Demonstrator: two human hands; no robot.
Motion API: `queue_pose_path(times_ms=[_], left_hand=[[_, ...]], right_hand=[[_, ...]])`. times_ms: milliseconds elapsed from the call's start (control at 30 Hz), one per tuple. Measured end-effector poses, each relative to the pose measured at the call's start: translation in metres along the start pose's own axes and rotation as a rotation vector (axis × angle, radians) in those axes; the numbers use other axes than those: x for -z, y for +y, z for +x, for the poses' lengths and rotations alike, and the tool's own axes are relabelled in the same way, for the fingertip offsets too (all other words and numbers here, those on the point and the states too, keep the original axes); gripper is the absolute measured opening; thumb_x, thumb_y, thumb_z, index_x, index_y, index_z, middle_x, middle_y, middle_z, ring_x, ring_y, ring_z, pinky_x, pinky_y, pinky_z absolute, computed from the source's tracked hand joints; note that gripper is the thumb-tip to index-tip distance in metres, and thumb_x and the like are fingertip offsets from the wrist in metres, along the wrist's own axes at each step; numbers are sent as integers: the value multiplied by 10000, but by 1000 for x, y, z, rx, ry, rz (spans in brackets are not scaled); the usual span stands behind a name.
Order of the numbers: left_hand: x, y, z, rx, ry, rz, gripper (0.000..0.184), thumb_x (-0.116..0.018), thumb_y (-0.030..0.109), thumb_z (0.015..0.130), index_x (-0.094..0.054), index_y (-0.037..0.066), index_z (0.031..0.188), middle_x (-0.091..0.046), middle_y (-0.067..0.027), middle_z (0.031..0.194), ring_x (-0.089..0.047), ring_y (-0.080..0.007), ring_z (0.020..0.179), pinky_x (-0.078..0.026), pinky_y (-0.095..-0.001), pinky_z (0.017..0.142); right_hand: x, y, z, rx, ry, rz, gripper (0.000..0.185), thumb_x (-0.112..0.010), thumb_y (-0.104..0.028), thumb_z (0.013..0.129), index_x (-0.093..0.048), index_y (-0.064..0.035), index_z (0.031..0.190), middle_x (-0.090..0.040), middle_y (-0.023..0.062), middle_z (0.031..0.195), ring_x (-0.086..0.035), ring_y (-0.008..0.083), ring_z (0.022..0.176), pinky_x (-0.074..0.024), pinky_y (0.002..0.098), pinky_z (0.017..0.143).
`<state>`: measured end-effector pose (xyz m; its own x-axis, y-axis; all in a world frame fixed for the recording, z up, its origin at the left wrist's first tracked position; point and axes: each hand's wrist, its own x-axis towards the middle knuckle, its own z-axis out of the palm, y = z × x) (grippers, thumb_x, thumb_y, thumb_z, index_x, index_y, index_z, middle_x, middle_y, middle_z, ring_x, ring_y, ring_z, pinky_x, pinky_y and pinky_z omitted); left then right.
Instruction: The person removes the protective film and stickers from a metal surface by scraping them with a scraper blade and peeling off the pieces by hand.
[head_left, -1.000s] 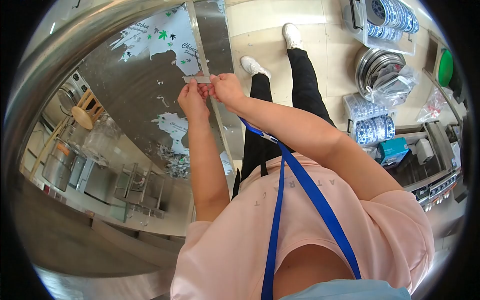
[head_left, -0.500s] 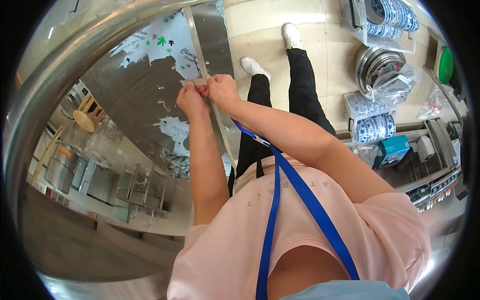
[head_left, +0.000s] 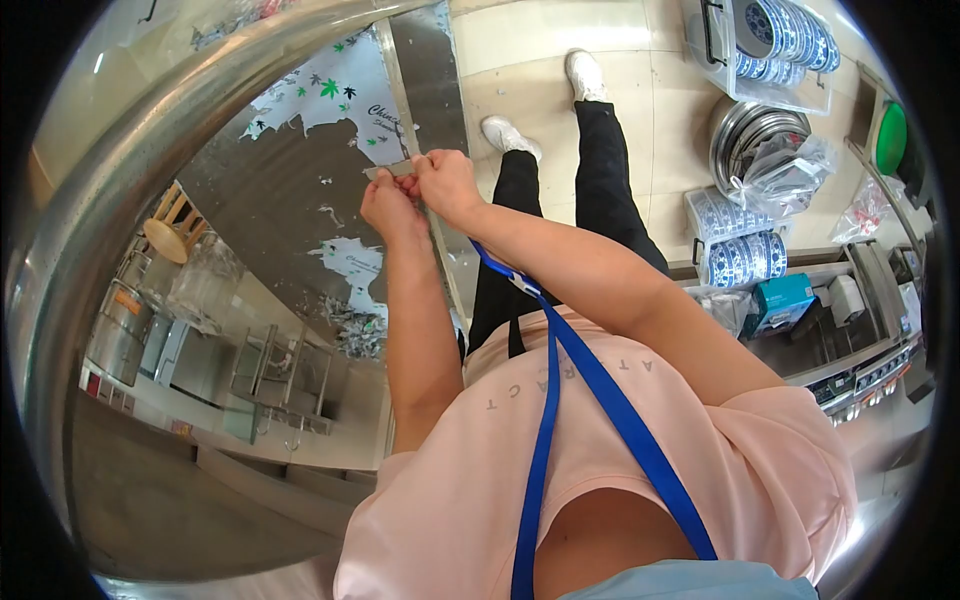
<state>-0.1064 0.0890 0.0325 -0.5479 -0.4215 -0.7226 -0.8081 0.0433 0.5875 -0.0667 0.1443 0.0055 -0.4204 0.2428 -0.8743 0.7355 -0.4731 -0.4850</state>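
Observation:
My left hand [head_left: 395, 208] and my right hand [head_left: 447, 186] meet over a brown-grey metal panel [head_left: 280, 190]. Fingers of both are closed on a thin, flat greyish strip [head_left: 390, 170]; its exact kind is not clear. Just beyond the fingers lies a torn white film [head_left: 340, 90] printed with green and black leaves and lettering, stuck on the panel. Another ragged film patch [head_left: 352, 265] is left of my left forearm. Crumpled film scraps [head_left: 358, 332] lie in a small heap close by.
A thick metal rail [head_left: 150, 120] curves along the left. On the tiled floor at right are blue-and-white bowls [head_left: 748, 258] in racks, nested metal basins [head_left: 745, 140] and plastic bags [head_left: 795, 175]. A teal box [head_left: 785, 300] sits nearer. A wooden stool [head_left: 170, 238] stands at left.
Both hands stay together on the strip. My left hand sits slightly farther right in view, and the strip shows a little differently. The whole view has shifted a little.

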Motion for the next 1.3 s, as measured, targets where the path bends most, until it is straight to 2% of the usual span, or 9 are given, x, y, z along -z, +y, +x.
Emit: queue_pose_path(times_ms=[633,733,933,1033,1167,1233,1300], left_hand=[[-12,-5,3,91,127,-178,194,-435,128,941,-466,22,781,-512,-48,676,-492,-121,544,-396,-239,465],[-12,-7,5,97,148,-205,193,-434,128,939,-463,23,780,-511,-48,678,-490,-121,543,-385,-239,459],[-10,-11,12,110,136,-240,193,-433,131,940,-460,21,783,-511,-49,678,-493,-125,549,-391,-241,470],[-10,-12,9,65,113,-233,190,-441,138,944,-479,10,809,-527,-58,684,-512,-131,562,-422,-239,493],[4,-7,-4,-20,-88,-245,189,-456,144,945,-512,-20,869,-563,-79,705,-551,-141,589,-459,-242,516],[11,-9,-1,23,-92,-207,188,-455,134,942,-520,-30,880,-572,-86,707,-559,-144,585,-458,-248,502],[16,-9,-1,55,-85,-147,189,-453,126,939,-527,-37,879,-574,-90,702,-560,-145,577,-456,-251,492]], right_hand=[[12,-32,11,137,-104,-288,321,-532,-245,827,-654,35,731,-613,262,762,-601,431,781,-479,467,744],[8,-30,13,185,-57,-360,318,-559,-254,836,-638,21,696,-623,190,637,-628,349,654,-493,411,655],[7,-33,15,181,-47,-421,320,-570,-262,832,-640,22,703,-627,207,676,-627,363,668,-494,413,665],[13,-35,16,144,-130,-335,316,-557,-268,824,-661,22,752,-615,273,792,-609,411,814,-485,454,758],[12,-9,24,12,-208,-169,316,-559,-271,824,-668,20,764,-619,270,787,-617,398,806,-488,432,749],[14,-1,15,-136,-217,-132,313,-557,-267,825,-670,20,773,-623,264,784,-621,392,804,-487,425,745],[7,10,9,-142,-113,-65,314,-553,-261,828,-667,25,764,-627,254,779,-623,391,799,-484,426,743]])
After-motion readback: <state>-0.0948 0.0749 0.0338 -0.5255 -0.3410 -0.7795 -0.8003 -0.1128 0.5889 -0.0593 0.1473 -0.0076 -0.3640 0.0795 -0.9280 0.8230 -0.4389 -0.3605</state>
